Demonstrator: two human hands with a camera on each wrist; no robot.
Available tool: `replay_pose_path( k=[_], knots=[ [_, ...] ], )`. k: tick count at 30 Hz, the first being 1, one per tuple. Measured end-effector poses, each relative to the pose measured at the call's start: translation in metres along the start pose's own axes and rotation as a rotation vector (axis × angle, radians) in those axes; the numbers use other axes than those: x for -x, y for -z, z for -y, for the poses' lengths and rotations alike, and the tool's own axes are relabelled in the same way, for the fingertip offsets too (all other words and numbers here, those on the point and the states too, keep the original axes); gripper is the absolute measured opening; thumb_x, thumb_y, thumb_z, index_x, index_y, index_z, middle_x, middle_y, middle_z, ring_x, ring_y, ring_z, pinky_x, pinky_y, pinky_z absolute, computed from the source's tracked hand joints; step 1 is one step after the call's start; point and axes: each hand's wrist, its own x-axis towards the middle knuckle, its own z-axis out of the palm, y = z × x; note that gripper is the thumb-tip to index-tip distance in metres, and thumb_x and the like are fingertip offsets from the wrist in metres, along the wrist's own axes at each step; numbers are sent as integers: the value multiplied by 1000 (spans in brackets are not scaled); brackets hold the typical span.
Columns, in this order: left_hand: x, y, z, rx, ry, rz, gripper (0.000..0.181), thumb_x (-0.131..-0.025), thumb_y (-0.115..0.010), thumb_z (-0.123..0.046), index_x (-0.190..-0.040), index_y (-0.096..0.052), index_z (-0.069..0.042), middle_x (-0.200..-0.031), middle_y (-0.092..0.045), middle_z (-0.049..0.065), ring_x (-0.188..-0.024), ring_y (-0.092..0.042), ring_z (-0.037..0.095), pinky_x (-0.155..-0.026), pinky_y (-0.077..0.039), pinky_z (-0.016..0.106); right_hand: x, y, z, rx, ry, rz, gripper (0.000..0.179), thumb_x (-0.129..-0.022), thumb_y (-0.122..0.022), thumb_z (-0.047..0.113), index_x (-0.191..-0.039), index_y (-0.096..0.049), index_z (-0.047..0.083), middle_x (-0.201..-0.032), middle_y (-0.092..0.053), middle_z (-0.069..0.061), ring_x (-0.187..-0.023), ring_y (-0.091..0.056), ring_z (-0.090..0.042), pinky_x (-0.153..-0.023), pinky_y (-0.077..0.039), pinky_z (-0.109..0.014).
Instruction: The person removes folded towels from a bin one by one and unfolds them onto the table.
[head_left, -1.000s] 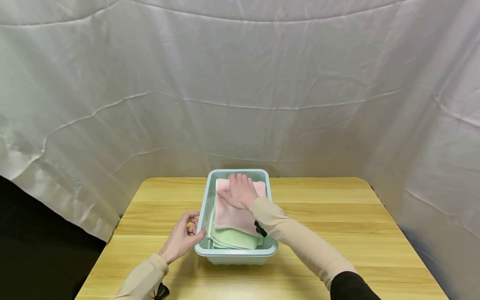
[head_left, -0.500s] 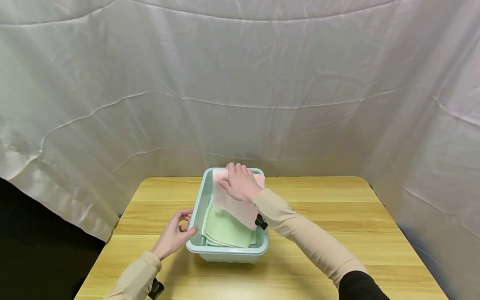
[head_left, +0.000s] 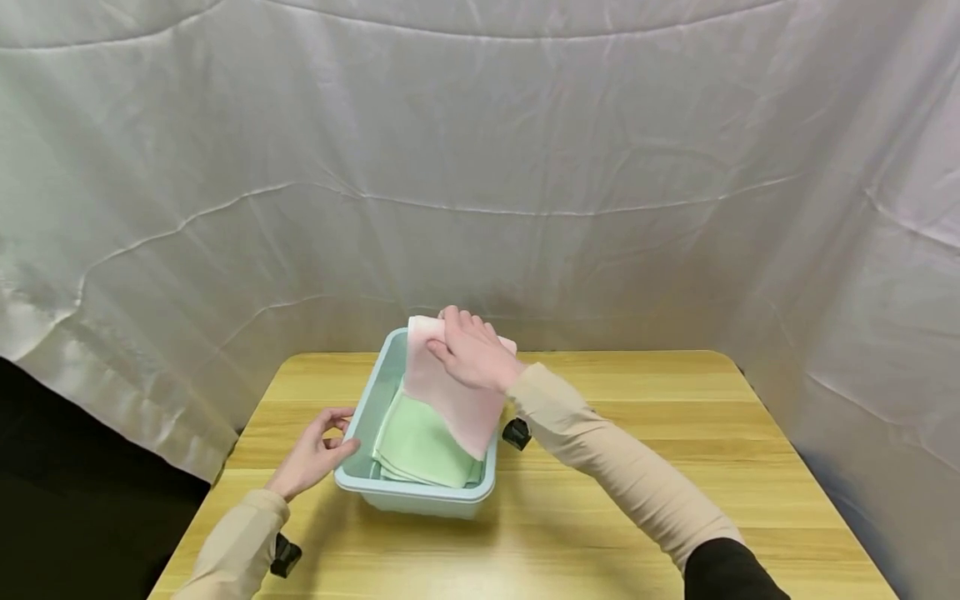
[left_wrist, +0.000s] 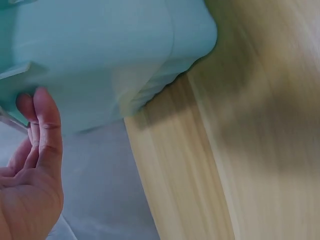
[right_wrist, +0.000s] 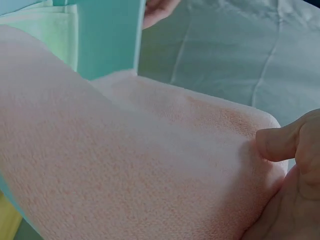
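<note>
A pale blue plastic basin (head_left: 411,500) stands left of the middle of the table, turned slightly. My left hand (head_left: 313,454) holds its left rim, thumb on the edge and curled fingers against the outer wall; the left wrist view shows these fingers (left_wrist: 48,117) beside the basin's side. Inside lies a folded light green towel (head_left: 423,442). My right hand (head_left: 474,350) grips a folded pink towel (head_left: 442,387) near its far edge, thumb on top. The towel is raised at that end, and its near corner hangs over the green towel. The fingers' undersides are hidden.
The wooden table (head_left: 637,467) reaches out to the right of the basin. Grey-white fabric (head_left: 480,167) hangs behind and along both sides. A dark area (head_left: 90,492) lies off the table's left edge.
My right hand has gone from lying flat on the pink towel to gripping and lifting its far end, uncovering more green towel. The basin has shifted left and turned, with my left hand.
</note>
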Motion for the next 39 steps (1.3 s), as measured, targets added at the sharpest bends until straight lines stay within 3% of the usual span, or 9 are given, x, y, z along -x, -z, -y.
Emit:
replay_pose_path(
  k=[7,12,21,25,31,35,39],
  knots=[
    [0,22,7,-62,-46,-12,47,-93,-64,1,-134,-46,13,-110,-56,25,-79,-53,1,-67,-50,17,3,23,8,-77,30,-17,36,-107,-47,28,-127,-43,-1,-111,-59,-18,-99,-55,-34,-90,-48,-46],
    [1,40,11,-139,-48,-46,46,-93,-65,1,-134,-48,13,-111,-58,25,-88,-50,-3,-71,-50,15,9,38,8,-140,62,-24,32,-106,-49,26,-123,-45,-1,-108,-59,-16,-95,-54,-28,-86,-47,-39],
    [2,74,25,-215,-74,-97,45,-92,-65,4,-132,-48,17,-110,-61,30,-81,-55,-8,-70,-51,13,23,52,-4,-256,77,-26,27,-104,-55,26,-119,-52,3,-104,-62,-10,-89,-55,-23,-78,-45,-30],
    [3,86,32,-232,-74,-123,44,-91,-64,6,-130,-48,20,-109,-61,30,-81,-56,-11,-69,-51,12,28,54,-12,-306,70,-29,27,-101,-60,26,-116,-57,3,-97,-63,-10,-85,-55,-21,-75,-44,-28],
    [6,104,40,-267,-16,-145,44,-92,-64,3,-130,-48,20,-104,-63,23,-79,-53,-14,-64,-52,15,32,54,-19,-403,39,-25,24,-94,-68,24,-110,-65,5,-89,-63,-5,-82,-54,-18,-72,-43,-26],
    [7,114,42,-324,13,-140,45,-95,-62,-1,-132,-46,19,-108,-61,26,-83,-46,-17,-66,-49,13,36,50,-22,-549,-8,3,22,-92,-71,22,-106,-68,7,-86,-68,-3,-78,-58,-14,-71,-46,-25],
    [8,123,43,-374,35,-132,46,-98,-60,-5,-133,-45,19,-112,-59,32,-82,-43,-19,-65,-48,14,40,32,-36,-731,-100,18,25,-90,-74,20,-109,-70,4,-95,-75,-7,-80,-64,-12,-73,-53,-25]
  ],
)
